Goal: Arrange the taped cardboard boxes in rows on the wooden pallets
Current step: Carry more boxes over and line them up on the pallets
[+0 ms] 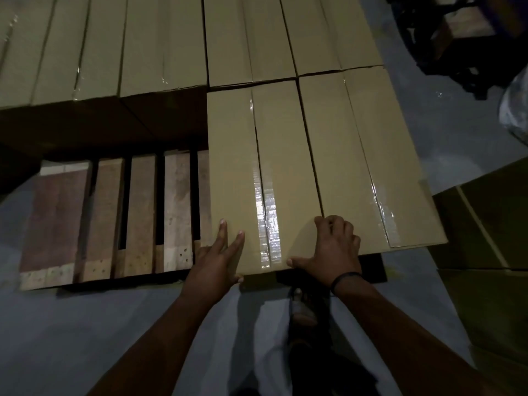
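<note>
Both hands on near box point(234, 167): left hand point(218, 257) flat, right hand point(331, 247) curled.

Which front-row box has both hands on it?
The front-row box beside the bare pallet slats: the left hand lies flat on its near-left corner, the right hand curls at its near-right corner.

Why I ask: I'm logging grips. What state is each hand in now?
Left hand: open, straight fingers pressing on the box.
Right hand: curled, gripping the same box.

Matt brown cardboard boxes point(285, 155) carry glossy clear tape point(265, 221); the pallet point(108, 218) is rough, worn wood.
</note>
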